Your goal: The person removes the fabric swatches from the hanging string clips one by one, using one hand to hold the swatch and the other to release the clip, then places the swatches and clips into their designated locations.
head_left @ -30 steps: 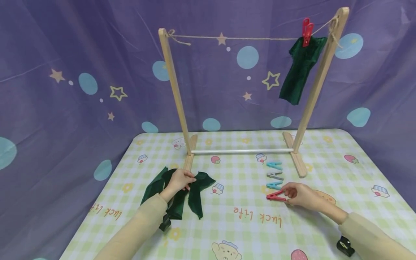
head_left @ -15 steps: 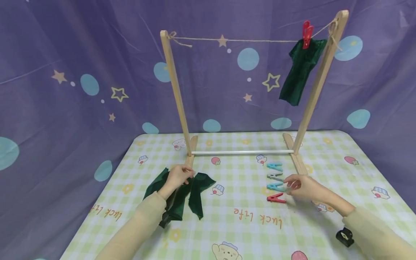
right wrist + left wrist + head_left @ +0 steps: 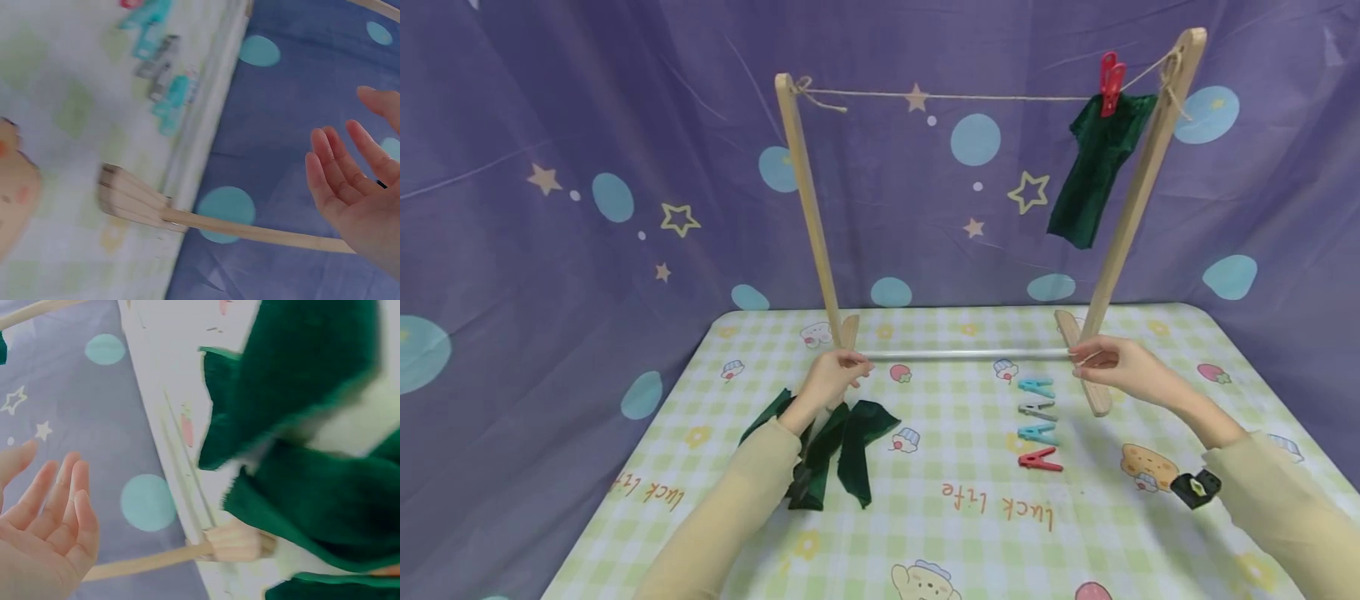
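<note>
My left hand [image 3: 833, 379] hovers over the far edge of the dark green cloth garments [image 3: 859, 425], beside the rack's left foot. In the left wrist view, the fingers of that hand are relaxed and hold nothing, and the green fabric [image 3: 300, 381] lies apart from them. My right hand [image 3: 1127, 371] is in front of the base of the rack's right post, its fingers loosely bent around nothing in the right wrist view. A red clothespin [image 3: 1040, 459] ends a column of clothespins, with teal ones [image 3: 1037, 433] and a grey one [image 3: 1037, 410] beyond it.
A wooden drying rack [image 3: 808, 192] stands at the back, a string [image 3: 955, 96] tied between its posts. Near the right post hangs a small green dress [image 3: 1093, 171] under a red clothespin [image 3: 1109, 87]. A purple curtain [image 3: 625, 125] closes off the back.
My right hand has left the red clothespin and moved away toward the right post. The left hand has come off the green garments and shifted forward and slightly right.
</note>
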`<state>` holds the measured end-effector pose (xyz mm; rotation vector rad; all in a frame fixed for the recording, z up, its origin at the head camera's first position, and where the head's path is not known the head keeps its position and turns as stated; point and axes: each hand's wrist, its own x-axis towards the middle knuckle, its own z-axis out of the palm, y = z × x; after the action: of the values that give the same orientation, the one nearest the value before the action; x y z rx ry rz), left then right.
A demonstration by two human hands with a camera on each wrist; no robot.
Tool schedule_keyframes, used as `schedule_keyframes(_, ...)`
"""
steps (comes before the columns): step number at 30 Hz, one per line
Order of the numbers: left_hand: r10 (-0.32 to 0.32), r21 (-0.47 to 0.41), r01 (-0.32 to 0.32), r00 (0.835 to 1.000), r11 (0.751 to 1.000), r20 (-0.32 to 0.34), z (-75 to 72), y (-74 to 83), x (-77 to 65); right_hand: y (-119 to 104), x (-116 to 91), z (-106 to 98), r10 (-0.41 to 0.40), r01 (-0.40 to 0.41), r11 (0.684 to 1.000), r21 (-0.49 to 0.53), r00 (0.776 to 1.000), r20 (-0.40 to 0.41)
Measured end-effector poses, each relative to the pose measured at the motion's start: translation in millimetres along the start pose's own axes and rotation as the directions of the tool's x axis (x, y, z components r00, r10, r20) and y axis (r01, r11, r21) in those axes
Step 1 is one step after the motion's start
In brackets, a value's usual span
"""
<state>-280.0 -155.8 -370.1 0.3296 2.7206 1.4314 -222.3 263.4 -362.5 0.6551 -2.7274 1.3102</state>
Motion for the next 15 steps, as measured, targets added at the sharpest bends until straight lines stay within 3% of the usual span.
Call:
schedule_keyframes(10,0.122,-0.051,-0.121,0.992,0.991,0.014,9.1,32.6,19.2,-21,20,-37,-0.059,0.049,0.996,-0.077,0.99,-0.13)
schedule_keyframes(15,0.164,-0.049,-0.164,0.986,0.985,-0.005,14.8,50.7,28.4,-39,29,-53,-0.02,0.004,0.996,-0.089,0.983,-0.183)
